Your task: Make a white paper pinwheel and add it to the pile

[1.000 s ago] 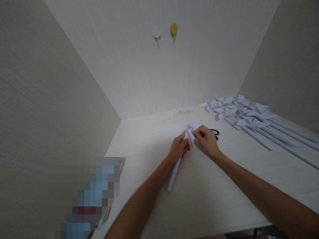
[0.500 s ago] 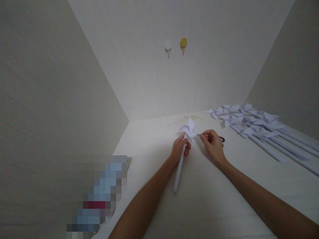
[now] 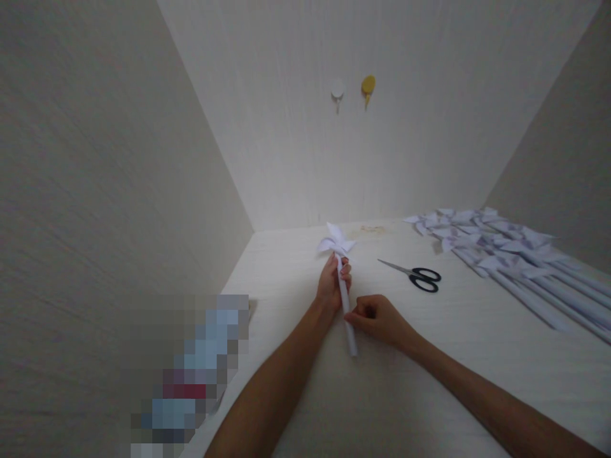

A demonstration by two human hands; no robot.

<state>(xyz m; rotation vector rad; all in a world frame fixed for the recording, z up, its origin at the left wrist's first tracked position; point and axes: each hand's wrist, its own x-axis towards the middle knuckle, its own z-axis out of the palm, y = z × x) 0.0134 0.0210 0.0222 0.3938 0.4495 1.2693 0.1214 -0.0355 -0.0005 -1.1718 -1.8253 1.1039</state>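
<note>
A white paper pinwheel (image 3: 337, 243) with folded blades tops a rolled white paper stick (image 3: 352, 341). My left hand (image 3: 330, 283) is wrapped round the stick just below the blades. Lower down, my right hand (image 3: 377, 318) is closed, its thumb and fingertip pinching at the side of the stick. Black-handled scissors (image 3: 420, 277) lie on the white table (image 3: 296, 267) to the right of the pinwheel, blades closed and pointing left.
Several finished paper pinwheels (image 3: 515, 261) lie in a pile at the right. A blurred-out object (image 3: 205, 356) stands at the table's left edge. A white hook (image 3: 337, 90) and a yellow hook (image 3: 368, 85) are on the back wall.
My right hand has moved from beside the blades down and left to the lower stick. The scissors, mostly hidden behind it before, now show fully. The stick's lower end has swung right.
</note>
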